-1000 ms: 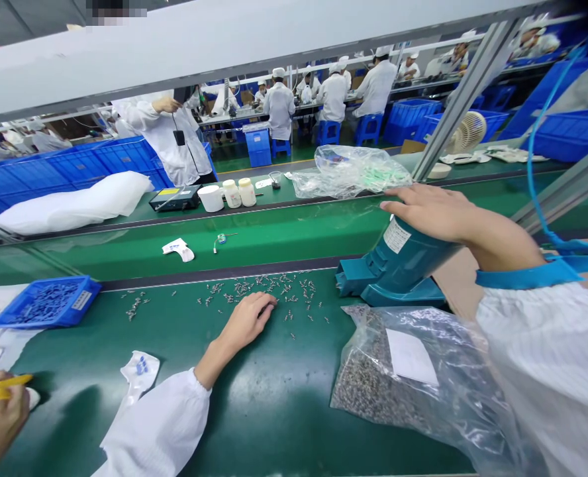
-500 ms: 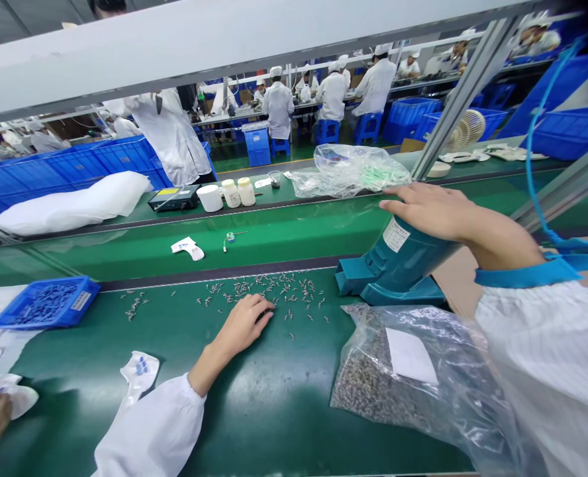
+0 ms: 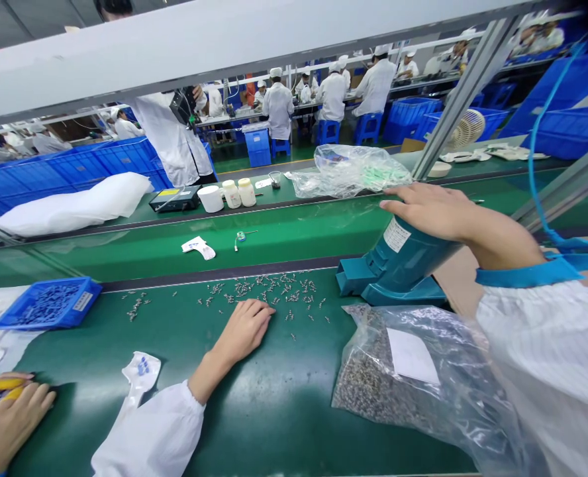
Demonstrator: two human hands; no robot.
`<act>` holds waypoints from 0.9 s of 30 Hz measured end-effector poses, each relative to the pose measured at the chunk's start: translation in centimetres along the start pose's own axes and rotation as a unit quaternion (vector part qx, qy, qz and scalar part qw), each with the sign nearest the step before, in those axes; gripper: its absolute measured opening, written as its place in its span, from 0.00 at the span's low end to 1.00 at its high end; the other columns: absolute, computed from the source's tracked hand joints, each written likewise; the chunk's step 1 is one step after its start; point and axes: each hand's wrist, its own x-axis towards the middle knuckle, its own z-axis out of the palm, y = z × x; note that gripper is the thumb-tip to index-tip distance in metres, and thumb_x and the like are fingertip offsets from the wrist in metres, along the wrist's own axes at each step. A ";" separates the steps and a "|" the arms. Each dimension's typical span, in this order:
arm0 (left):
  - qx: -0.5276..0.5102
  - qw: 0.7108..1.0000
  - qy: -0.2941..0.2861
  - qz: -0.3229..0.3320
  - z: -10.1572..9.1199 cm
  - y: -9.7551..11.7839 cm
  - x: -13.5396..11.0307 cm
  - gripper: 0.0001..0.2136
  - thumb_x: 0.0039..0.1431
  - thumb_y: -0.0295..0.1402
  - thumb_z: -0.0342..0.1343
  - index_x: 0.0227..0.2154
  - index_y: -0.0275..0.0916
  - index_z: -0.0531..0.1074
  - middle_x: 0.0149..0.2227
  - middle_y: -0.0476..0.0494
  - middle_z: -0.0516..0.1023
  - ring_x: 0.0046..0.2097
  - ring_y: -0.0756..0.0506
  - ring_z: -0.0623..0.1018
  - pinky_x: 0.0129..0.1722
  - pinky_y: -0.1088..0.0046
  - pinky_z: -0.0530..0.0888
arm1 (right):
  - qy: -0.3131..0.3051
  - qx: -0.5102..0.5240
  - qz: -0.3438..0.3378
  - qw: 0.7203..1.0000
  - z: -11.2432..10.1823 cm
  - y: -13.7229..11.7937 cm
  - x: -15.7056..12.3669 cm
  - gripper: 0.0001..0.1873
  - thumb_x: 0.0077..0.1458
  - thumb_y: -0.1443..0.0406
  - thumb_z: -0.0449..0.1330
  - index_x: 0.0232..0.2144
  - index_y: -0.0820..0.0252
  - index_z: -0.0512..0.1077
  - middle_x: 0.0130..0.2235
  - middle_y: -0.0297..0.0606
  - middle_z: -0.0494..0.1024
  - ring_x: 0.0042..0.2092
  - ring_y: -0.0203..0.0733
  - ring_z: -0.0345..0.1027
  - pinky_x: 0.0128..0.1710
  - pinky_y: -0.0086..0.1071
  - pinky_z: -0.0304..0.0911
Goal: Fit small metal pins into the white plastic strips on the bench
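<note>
My left hand (image 3: pixel 244 328) lies palm down on the dark green mat, fingers together and flat, its fingertips at the near edge of several small metal parts (image 3: pixel 269 289) scattered there. It holds nothing that I can see. My right hand (image 3: pixel 430 211) rests flat on top of a teal machine (image 3: pixel 396 268), fingers stretched out to the left and open. A blue wrist strap (image 3: pixel 537 273) with a coiled cord circles my right wrist. A clear plastic bag of small grey parts (image 3: pixel 388 377) lies on the mat just in front of the machine.
A blue tray of parts (image 3: pixel 48 303) sits at the left, and a small white packet (image 3: pixel 140 371) by my left sleeve. Another person's hand (image 3: pixel 8 424) with something yellow shows at the bottom left. A white packet (image 3: pixel 198 247) lies on the green conveyor (image 3: pixel 298 235). Bottles and a bag stand beyond it.
My left hand has drawn back slightly from the parts and flattened. The white packet and a small item on the conveyor have moved right. The other person's hand has come further in.
</note>
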 end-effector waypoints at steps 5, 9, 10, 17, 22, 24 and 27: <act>-0.037 0.999 0.010 0.020 1.2 2.9 1.5 0.14 0.72 0.33 0.42 0.51 0.43 0.72 0.49 0.42 0.77 0.51 0.41 0.74 0.49 0.60 0.70 | 0.000 0.003 -0.005 1.000 0.2 0.3 0.2 0.38 0.62 0.43 0.37 0.65 0.54 0.60 0.66 0.49 0.61 0.67 0.60 0.51 0.63 0.56 0.50; -0.046 0.999 0.020 -0.008 2.2 2.7 2.1 0.13 0.71 0.34 0.44 0.49 0.44 0.74 0.48 0.43 0.79 0.51 0.41 0.74 0.51 0.58 0.70 | 0.014 0.001 -0.007 1.000 0.3 0.3 0.1 0.38 0.62 0.43 0.37 0.65 0.54 0.61 0.66 0.48 0.62 0.66 0.60 0.53 0.63 0.56 0.51; -0.043 0.999 0.019 -0.007 2.3 2.4 2.0 0.13 0.71 0.34 0.45 0.49 0.44 0.74 0.49 0.43 0.79 0.53 0.41 0.74 0.52 0.58 0.70 | 0.015 0.000 -0.008 1.000 0.3 0.3 0.1 0.38 0.62 0.43 0.37 0.64 0.54 0.61 0.66 0.47 0.62 0.66 0.60 0.53 0.63 0.56 0.52; -0.006 0.999 0.040 -0.025 1.2 2.1 1.0 0.14 0.71 0.35 0.46 0.51 0.43 0.72 0.55 0.43 0.76 0.60 0.39 0.70 0.57 0.55 0.68 | -0.003 0.008 0.002 1.000 -0.1 -0.1 -0.1 0.38 0.62 0.44 0.37 0.65 0.54 0.60 0.67 0.47 0.60 0.67 0.59 0.51 0.64 0.55 0.50; -0.016 0.999 -0.008 0.039 2.2 3.8 2.5 0.23 0.72 0.41 0.42 0.66 0.42 0.55 0.66 0.40 0.63 0.68 0.40 0.61 0.64 0.55 0.61 | -0.004 0.006 0.005 1.000 0.0 0.0 0.1 0.37 0.62 0.45 0.38 0.65 0.55 0.60 0.67 0.48 0.60 0.67 0.59 0.51 0.65 0.55 0.48; 0.003 1.000 -0.015 0.021 3.2 3.7 3.4 0.27 0.71 0.45 0.41 0.68 0.41 0.50 0.69 0.38 0.57 0.70 0.39 0.56 0.66 0.52 0.58 | 0.000 0.006 0.003 1.000 0.1 0.1 0.2 0.37 0.62 0.45 0.38 0.65 0.55 0.61 0.66 0.49 0.61 0.67 0.59 0.51 0.64 0.56 0.49; 0.031 0.999 -0.016 -0.020 4.1 2.4 4.1 0.30 0.70 0.49 0.40 0.69 0.40 0.49 0.70 0.36 0.52 0.71 0.36 0.52 0.67 0.48 0.54 | 0.003 0.007 -0.002 1.000 0.2 0.2 0.2 0.37 0.62 0.45 0.38 0.65 0.55 0.61 0.66 0.49 0.61 0.67 0.59 0.52 0.65 0.55 0.49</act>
